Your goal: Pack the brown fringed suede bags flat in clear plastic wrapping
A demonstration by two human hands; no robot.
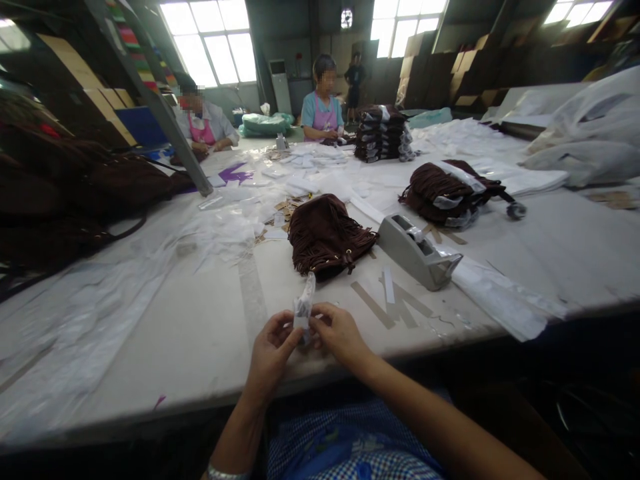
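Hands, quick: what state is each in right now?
Left hand: fingers closed on the small white packet.
Right hand: fingers closed on the same packet.

1. Dead ahead of the left hand (273, 355) and right hand (340, 333), both pinching the white packet (303, 308), the brown fringed bag (327, 235) blocks the lane.
2. Right of it, the tape dispenser (417, 251) sits near; only a narrow gap between them.
3. Left of the hands: bare surface (200, 333), wide open.
4. Further left, crumpled plastic sheets (90, 313) clutter it.
5. Far right, a flat plastic sleeve (503, 301) lies along the near edge.
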